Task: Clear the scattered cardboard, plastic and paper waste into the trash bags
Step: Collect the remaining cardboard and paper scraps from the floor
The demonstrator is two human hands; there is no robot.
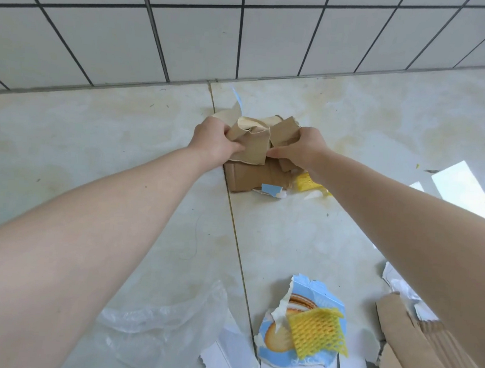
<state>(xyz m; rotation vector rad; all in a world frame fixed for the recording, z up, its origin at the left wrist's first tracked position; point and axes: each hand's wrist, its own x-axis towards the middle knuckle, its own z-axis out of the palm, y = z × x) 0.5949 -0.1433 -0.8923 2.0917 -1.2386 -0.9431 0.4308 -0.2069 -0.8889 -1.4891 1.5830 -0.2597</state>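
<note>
A bundle of torn brown cardboard pieces [254, 144] sits on the floor near the tiled wall. My left hand [214, 139] grips its left side and my right hand [300, 149] grips its right side, thumbs pressed on top. Under the bundle lies a flat brown cardboard sheet [253, 177]. Beside it are a blue paper scrap [271, 189] and a yellow foam net [308, 183], partly hidden by my right forearm. No trash bag is in view.
Closer to me lie a torn blue biscuit box [307, 302] with another yellow foam net [318, 332] on it, clear plastic film [166, 320], white paper pieces [221, 359] and corrugated cardboard [419, 354] at bottom right. The white tiled wall [247, 33] rises behind.
</note>
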